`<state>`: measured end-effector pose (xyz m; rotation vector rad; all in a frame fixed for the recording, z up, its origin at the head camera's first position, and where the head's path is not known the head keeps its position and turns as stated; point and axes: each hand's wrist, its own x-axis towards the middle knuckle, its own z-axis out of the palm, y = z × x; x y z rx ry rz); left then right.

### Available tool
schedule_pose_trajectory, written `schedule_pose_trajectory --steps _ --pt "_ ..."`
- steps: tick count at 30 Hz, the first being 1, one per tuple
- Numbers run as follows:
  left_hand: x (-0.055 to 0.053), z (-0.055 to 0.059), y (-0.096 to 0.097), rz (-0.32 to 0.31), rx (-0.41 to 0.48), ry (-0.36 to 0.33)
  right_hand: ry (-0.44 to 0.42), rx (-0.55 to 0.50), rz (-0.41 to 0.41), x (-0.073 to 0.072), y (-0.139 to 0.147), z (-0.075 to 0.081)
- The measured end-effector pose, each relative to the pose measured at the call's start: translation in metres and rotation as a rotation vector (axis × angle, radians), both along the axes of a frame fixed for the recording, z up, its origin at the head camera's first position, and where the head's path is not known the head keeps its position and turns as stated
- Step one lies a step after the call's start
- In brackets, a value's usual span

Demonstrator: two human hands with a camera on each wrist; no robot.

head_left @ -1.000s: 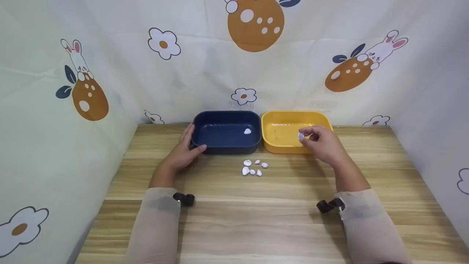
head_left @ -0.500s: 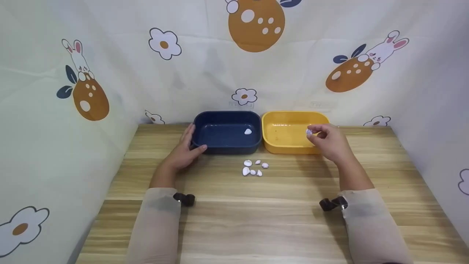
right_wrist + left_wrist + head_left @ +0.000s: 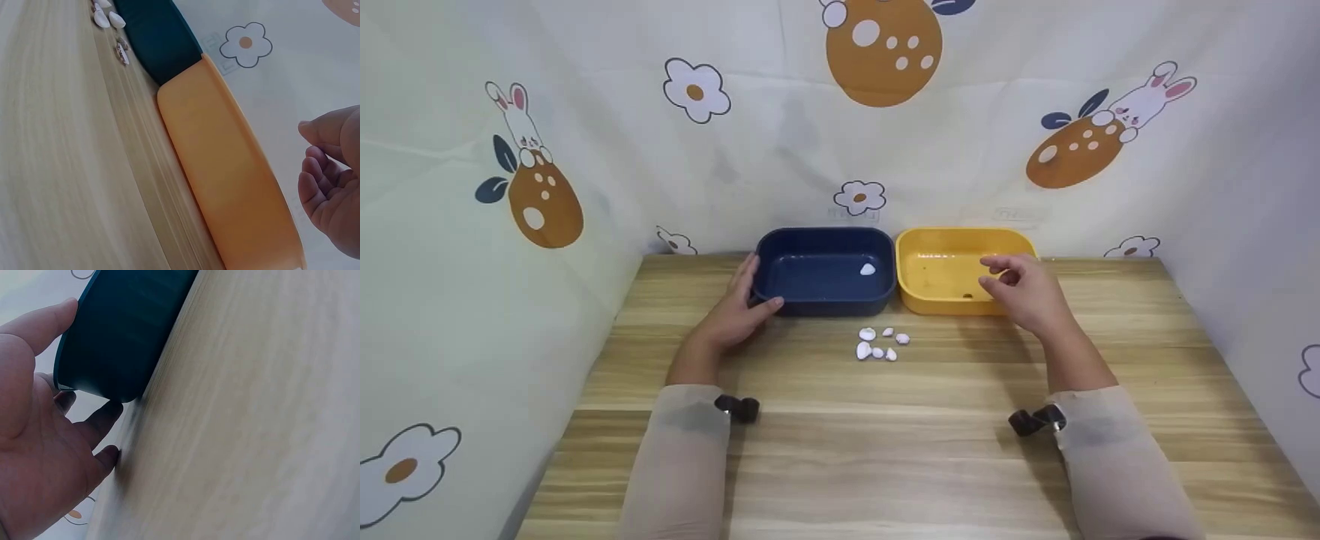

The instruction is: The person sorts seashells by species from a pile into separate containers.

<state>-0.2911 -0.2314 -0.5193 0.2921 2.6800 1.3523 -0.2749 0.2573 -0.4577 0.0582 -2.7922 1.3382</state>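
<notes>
My left hand (image 3: pixel 733 319) rests on the left end of a dark blue box (image 3: pixel 825 307), its fingers spread along the side and its thumb at the front rim. Inside that box lies one white seashell (image 3: pixel 868 269). Over the right part of a yellow box (image 3: pixel 937 307) hovers my right hand (image 3: pixel 1027 291), with a gap between thumb and fingertips and nothing held. A small dark spot (image 3: pixel 967 295) shows at the yellow box's front inner wall; it is too small to identify. Several whitish seashells (image 3: pixel 877 352) lie on the table in front of the boxes.
The two boxes stand side by side against a patterned cloth wall (image 3: pixel 780 150) at the back of the wood-grain table (image 3: pixel 885 450). Cloth also closes in the left and right sides. Black camera mounts (image 3: pixel 739 408) stick out from both sleeves.
The small shell pinched in my right hand has left its fingers, and the dark spot now shows in the yellow box. The right hand shifted right, then slightly back left. The left hand stayed still.
</notes>
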Motion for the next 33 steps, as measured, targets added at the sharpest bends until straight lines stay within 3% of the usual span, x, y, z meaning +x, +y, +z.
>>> schedule_pose_trajectory --steps 6,16,24,33 --pt "0.0 0.0 0.0 0.0 0.014 -0.001 -0.021 0.018 0.032 0.003 -0.014 -0.002" --pt "0.002 0.001 0.001 -0.001 0.015 -0.014 0.067 0.034 0.135 0.009 -0.041 -0.012" --pt "0.002 0.001 0.001 -0.005 0.018 -0.005 0.006 -0.008 0.197 0.019 -0.06 -0.015" --pt "0.002 0.001 0.001 -0.003 0.008 -0.012 -0.043 -0.028 0.294 0.027 -0.082 -0.03"
